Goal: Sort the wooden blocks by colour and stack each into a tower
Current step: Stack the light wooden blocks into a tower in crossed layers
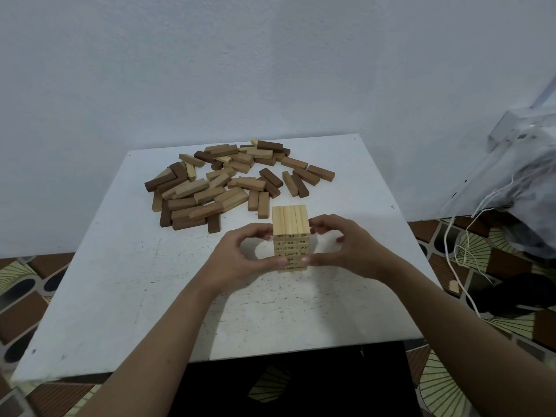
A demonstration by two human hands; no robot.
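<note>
- A plain pale wall (210, 70) filled the upper half of what I saw.
- The white bench (120, 281) stood against that wall, its top speckled and scuffed, with a patterned floor (30, 296) of brown and fan shapes showing on either side.
- A clear plastic bag (523, 182) with something dark inside sat on the floor to my right, well apart from the blocks.
- The loose pile (210, 191) of wooden blocks lay across the far half of the bench: dark brown, mid brown and a few pale ones jumbled together, some overlapping.
- My left hand (237, 260) curled round the left side of the pale tower (290, 221), fingers near its upper layers and the thumb pressed on the front face low down.
- My right hand (349, 251) mirrored it on the right side, fingers bent round the top edge, thumb beside the other one.
- The pale tower stood upright near the middle of the bench, just in front of the pile, three blocks across its top layer, with numbers printed on the block ends facing me.
- A thin white cord (460, 257) trailed from the bag over the floor.
- A small pale block (453, 286) lay on the floor just beside that cord.
</note>
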